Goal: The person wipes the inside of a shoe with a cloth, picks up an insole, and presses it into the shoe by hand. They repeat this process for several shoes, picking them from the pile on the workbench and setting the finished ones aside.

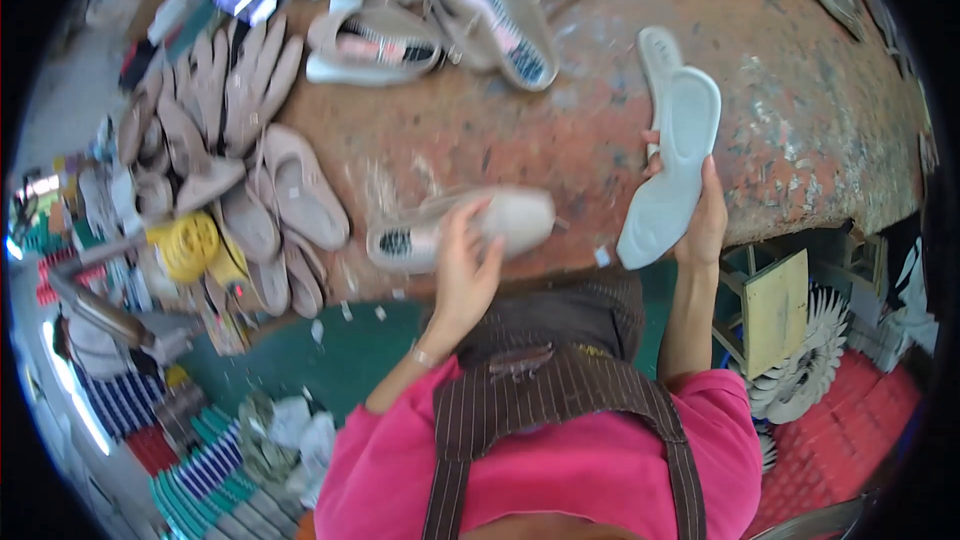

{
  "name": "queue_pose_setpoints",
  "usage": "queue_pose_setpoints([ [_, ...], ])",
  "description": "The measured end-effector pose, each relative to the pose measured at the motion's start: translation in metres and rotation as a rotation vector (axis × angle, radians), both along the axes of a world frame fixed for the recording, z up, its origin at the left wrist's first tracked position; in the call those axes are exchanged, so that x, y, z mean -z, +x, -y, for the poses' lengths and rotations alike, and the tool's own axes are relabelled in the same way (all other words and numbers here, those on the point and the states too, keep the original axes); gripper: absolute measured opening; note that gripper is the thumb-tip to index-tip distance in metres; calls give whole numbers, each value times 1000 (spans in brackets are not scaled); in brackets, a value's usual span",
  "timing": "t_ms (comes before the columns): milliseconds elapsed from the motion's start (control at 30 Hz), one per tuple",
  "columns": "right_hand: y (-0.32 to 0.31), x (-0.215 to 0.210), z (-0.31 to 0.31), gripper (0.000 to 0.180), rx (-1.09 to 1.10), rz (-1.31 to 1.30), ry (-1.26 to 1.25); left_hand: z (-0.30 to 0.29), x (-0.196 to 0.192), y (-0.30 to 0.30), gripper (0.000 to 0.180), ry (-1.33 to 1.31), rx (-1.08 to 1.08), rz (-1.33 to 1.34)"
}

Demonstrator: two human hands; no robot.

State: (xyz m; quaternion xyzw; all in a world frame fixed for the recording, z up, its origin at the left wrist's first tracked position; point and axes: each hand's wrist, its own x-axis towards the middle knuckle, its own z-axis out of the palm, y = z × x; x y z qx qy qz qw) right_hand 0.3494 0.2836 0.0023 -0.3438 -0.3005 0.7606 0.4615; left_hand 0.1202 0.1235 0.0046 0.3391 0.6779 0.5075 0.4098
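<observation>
Head view: left hand [463, 270] grasps a beige shoe [462, 227] lying sideways at the table's [760, 70] near edge. Right hand [703, 220] grips a pale grey insole [672, 172] upright. Bare reddish tabletop lies beyond.

The desk [620, 120] surface is worn, rough and paint-flecked; the sole [672, 165] is matt pale foam-like material; the beige shoe [470, 225] upper appears smooth and matt.
</observation>
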Motion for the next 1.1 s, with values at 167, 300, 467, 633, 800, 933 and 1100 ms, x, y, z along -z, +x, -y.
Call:
queue_pose_setpoints([
  [167, -38, -50, 28, 42, -275, 1023, 1190, 3, -11, -8, 41, 55, 107, -498],
  [300, -84, -23, 55, 33, -495, 964, 1327, 42, 2, -62, 36, -94, -316, -865],
  [467, -155, 16, 70, 23, -576, 839, 1319, 79, 33, -93, 56, -213, -313, -197],
  [633, -181, 19, 78, 25, -689, 750, 1226, 80, 39, -95, 59, -128, -290, -296],
  [800, -194, 26, 82, 22, -723, 755, 1187, 71, 45, -101, 36, -101, -412, -24],
  [933, -195, 32, 87, 23, -748, 820, 1214, 65, 50, -106, 28, -116, -416, 3],
  [1100, -196, 33, 94, 31, -770, 854, 1347, 61, 52, -107, 11, -178, -477, -18],
])
